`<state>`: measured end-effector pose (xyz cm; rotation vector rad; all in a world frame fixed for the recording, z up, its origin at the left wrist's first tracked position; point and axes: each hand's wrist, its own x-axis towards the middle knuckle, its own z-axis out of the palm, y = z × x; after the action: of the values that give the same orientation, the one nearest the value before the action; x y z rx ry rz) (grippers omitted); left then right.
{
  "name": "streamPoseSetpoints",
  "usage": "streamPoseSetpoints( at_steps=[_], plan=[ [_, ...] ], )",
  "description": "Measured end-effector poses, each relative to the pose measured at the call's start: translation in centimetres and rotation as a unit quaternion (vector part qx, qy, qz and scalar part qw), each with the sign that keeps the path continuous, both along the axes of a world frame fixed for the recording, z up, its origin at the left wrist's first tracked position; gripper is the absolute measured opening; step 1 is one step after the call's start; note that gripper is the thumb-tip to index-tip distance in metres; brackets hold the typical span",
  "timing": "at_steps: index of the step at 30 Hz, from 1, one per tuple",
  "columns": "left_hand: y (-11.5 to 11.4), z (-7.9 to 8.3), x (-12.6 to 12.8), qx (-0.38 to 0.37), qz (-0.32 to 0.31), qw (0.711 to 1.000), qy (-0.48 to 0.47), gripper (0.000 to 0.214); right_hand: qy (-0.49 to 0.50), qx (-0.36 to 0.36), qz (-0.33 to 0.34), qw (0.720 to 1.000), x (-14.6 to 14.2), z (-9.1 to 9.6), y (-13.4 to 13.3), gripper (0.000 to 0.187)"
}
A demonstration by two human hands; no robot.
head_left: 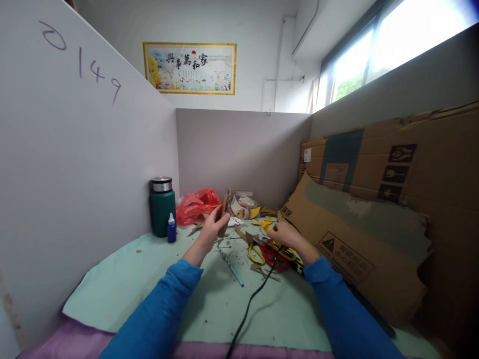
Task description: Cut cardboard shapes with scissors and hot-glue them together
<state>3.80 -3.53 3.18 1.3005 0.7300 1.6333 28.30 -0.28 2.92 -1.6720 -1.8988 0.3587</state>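
My left hand (215, 228) is closed around a small brown cardboard piece (225, 212), held upright above the table. To the right, my right hand (287, 234) is closed on a yellow tool (265, 224), shaped like a glue gun and partly hidden by the fingers. A black cord (258, 294) runs from just below that hand to the front edge. Scissors with red handles (275, 260) and scissors with yellow handles (256, 255) lie below my right hand. A light-blue pencil (232, 269) rests between my arms, among cardboard scraps (242, 233).
A green bottle (162, 209) and small blue bottle (171, 230) stand at left. Behind are a red plastic bag (198, 204) and a roll of tape (245, 207). Large cardboard sheets (348, 229) lean along the right. Partitions (243, 144) enclose the table, covered with pale green sheet (149, 279).
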Motion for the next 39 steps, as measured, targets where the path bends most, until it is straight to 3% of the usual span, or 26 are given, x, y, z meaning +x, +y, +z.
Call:
streamPoseSetpoints(
  at_steps=[3,5,7,10,12,15,17,21,30,34,39],
  plan=[
    [0.0,0.1,-0.1,-0.014,-0.010,1.000,0.009,0.043,0.140,0.052,0.019,0.989,0.4,0.9,0.0,0.030],
    [0.0,0.1,-0.2,-0.025,-0.016,0.999,-0.015,0.041,0.273,0.088,0.042,0.957,0.2,1.3,-0.2,0.036],
    [0.0,0.2,-0.2,-0.041,-0.027,0.998,-0.050,0.042,0.452,0.076,0.090,0.884,-0.1,1.5,-0.6,0.034],
    [-0.1,0.5,-0.2,-0.080,-0.050,0.990,-0.105,0.040,0.650,-0.028,0.153,0.744,-0.7,1.4,-1.0,0.029],
    [-0.1,0.6,-0.3,-0.099,-0.070,0.984,-0.133,0.037,0.690,-0.074,0.173,0.699,-0.9,1.2,-1.3,0.027],
    [0.1,0.6,-0.6,-0.115,-0.086,0.978,-0.150,0.033,0.711,-0.051,0.219,0.666,-1.2,1.3,-1.7,0.024],
    [0.2,0.4,-0.7,-0.117,-0.078,0.980,-0.142,0.032,0.695,0.006,0.240,0.678,-1.4,1.3,-1.9,0.023],
    [0.4,0.1,-0.6,-0.096,-0.039,0.990,-0.094,0.036,0.605,0.111,0.214,0.759,-2.0,1.0,-2.6,0.023],
    [0.5,-0.3,-0.1,0.014,-0.018,0.999,0.026,0.056,0.419,0.086,0.258,0.866,-2.9,0.3,-5.5,0.021],
    [0.4,-0.2,0.1,0.031,-0.009,0.998,0.048,0.063,0.349,0.101,0.297,0.883,-3.6,-0.8,-5.4,0.022],
    [0.5,-0.2,0.2,0.022,-0.007,0.998,0.060,0.059,0.315,0.077,0.257,0.910,-4.0,-1.9,-5.1,0.026]
  ],
)
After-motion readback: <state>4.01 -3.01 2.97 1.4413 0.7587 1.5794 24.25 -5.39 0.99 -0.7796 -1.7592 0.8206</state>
